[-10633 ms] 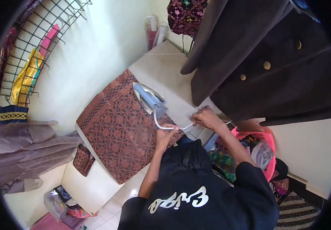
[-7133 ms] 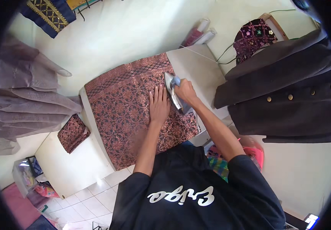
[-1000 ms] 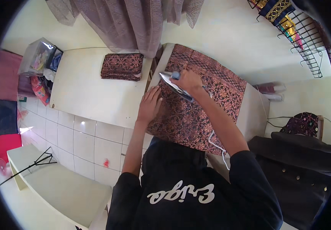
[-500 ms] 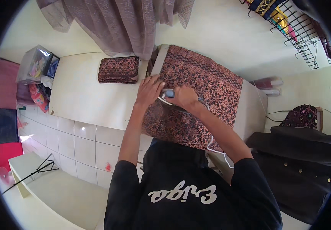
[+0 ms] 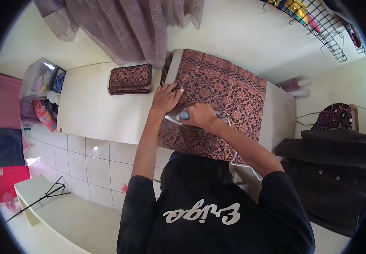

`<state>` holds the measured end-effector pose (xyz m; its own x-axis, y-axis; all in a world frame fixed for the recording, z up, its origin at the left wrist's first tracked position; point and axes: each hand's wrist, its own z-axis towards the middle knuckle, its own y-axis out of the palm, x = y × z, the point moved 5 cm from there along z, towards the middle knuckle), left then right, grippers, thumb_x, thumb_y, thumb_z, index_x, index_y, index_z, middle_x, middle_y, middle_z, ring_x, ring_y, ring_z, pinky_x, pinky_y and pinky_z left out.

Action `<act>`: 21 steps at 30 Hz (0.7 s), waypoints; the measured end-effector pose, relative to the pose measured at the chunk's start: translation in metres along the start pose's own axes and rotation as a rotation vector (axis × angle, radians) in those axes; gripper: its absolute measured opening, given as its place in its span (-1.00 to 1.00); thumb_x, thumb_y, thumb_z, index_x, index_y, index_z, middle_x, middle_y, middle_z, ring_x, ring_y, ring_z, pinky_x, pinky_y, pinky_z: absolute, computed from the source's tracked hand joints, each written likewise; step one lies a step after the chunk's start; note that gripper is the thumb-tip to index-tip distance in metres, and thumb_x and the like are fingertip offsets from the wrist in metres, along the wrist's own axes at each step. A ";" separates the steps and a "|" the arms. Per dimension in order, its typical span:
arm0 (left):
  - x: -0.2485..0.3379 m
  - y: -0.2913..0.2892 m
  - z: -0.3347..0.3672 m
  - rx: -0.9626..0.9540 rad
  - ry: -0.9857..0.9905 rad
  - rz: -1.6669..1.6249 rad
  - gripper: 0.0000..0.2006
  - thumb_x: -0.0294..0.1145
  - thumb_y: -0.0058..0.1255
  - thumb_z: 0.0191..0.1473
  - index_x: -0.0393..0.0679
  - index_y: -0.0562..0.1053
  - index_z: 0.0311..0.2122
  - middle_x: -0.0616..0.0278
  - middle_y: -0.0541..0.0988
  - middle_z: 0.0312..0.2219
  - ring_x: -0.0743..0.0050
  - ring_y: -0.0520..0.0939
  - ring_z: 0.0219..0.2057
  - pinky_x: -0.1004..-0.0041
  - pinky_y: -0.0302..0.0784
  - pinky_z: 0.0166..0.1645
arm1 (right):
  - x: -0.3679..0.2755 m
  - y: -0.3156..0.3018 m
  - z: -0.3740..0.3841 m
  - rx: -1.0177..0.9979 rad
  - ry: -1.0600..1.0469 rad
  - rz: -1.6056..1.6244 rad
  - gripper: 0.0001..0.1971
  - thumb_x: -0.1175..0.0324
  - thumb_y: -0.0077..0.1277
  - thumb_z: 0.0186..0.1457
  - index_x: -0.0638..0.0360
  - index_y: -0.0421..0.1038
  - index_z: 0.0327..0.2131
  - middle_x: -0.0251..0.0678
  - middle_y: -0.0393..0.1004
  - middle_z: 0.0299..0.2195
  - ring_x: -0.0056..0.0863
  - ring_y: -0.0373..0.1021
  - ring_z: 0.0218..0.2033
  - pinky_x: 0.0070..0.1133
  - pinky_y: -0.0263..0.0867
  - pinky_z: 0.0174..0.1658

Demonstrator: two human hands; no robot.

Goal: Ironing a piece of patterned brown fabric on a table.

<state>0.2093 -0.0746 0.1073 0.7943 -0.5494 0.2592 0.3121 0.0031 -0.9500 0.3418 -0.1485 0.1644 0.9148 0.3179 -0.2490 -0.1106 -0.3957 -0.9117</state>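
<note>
Right hand (image 5: 202, 115): fingers clamped round the handle of the iron (image 5: 184, 114), back of hand up; forearm slanting in from lower right.

Left hand (image 5: 166, 99): palm down at the left edge of the cloth (image 5: 223, 86), fingers slightly apart, thumb out to the right; forearm reaching nearly straight forward.

Iron: on the cloth's left part, nose toward the person's left, close by the left wrist; contact there cannot be told.

Step, as judged: ironing the left side of the cloth, one hand steadying, one pressing. A further stroke would call for left fingers and wrist clear of the nose and the cloth held flat.

Cloth: dark, copper floral, spread over a beige table (image 5: 278, 108).

Cord (image 5: 234, 160): white, below the right forearm.

Folded cloth (image 5: 130, 79): similar pattern, on a white table (image 5: 94, 108), left.

Jacket (image 5: 331, 169): dark, gilt-buttoned, far right.
</note>
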 end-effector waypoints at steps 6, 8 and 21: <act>0.008 0.000 -0.003 0.044 0.022 0.014 -0.57 0.00 -0.34 0.30 0.11 0.49 0.08 0.30 0.46 0.08 0.36 0.42 0.10 0.24 0.26 0.12 | 0.011 -0.006 0.004 0.038 0.100 0.007 -0.37 -0.29 0.05 -0.04 0.20 0.58 -0.35 -0.06 0.59 -0.39 -0.16 0.56 -0.31 -0.30 0.47 -0.18; 0.007 0.000 -0.004 -0.005 -0.036 0.018 -0.56 0.00 -0.36 0.31 0.11 0.48 0.09 0.31 0.45 0.10 0.34 0.43 0.10 0.23 0.27 0.11 | 0.021 -0.008 -0.005 0.039 0.137 0.009 -0.36 -0.30 0.05 -0.03 0.21 0.57 -0.34 -0.06 0.59 -0.38 -0.15 0.56 -0.31 -0.31 0.47 -0.18; 0.105 0.024 -0.002 0.000 0.053 0.204 -0.43 0.14 -0.28 0.25 0.07 0.28 0.26 -0.01 0.14 0.30 -0.13 0.07 0.33 -0.13 -0.16 0.34 | 0.146 -0.016 -0.067 0.278 0.571 0.193 -0.31 -0.29 0.06 -0.04 0.31 0.55 -0.35 0.09 0.56 -0.40 -0.03 0.55 -0.34 -0.21 0.47 -0.22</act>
<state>0.2993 -0.1339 0.1116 0.8126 -0.5806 0.0516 0.1471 0.1187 -0.9820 0.5029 -0.1536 0.1642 0.9223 -0.2731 -0.2733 -0.3189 -0.1389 -0.9375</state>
